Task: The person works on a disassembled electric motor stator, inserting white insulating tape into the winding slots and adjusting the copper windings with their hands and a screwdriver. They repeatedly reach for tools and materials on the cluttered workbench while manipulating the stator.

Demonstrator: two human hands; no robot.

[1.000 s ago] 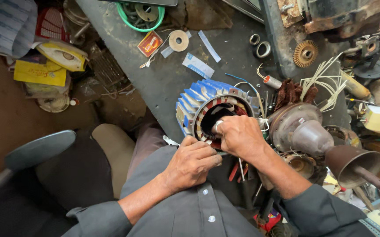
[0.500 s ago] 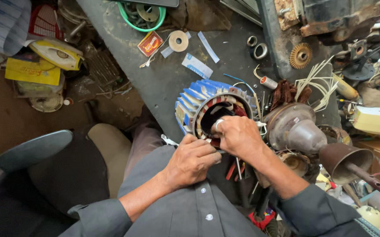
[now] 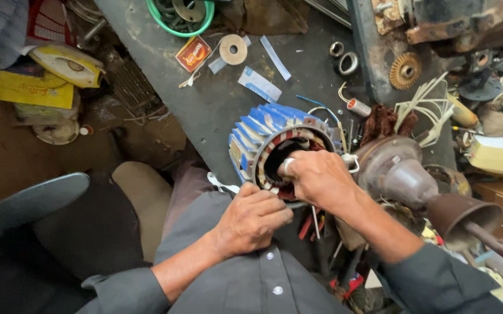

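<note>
A blue finned motor stator (image 3: pixel 263 131) lies on its side at the near edge of a dark workbench (image 3: pixel 216 99), its open bore with copper windings facing me. My right hand (image 3: pixel 318 177) is at the mouth of the bore, fingers curled on the windings at the rim. My left hand (image 3: pixel 251 218) is closed just below the stator's lower rim, thumb side against it; what it grips is hidden. Both grey sleeves reach in from below.
A tape roll (image 3: pixel 233 49), a small red packet (image 3: pixel 193 53) and white strips lie on the bench behind the stator. A rusty motor end housing with a shaft (image 3: pixel 402 174), a gear (image 3: pixel 405 70), cable ties and scrap parts crowd the right. A green ring (image 3: pixel 179 17) sits far back.
Both hands stay at the stator's mouth with only slight shifts. The view has tilted a little, so everything sits slightly lower.
</note>
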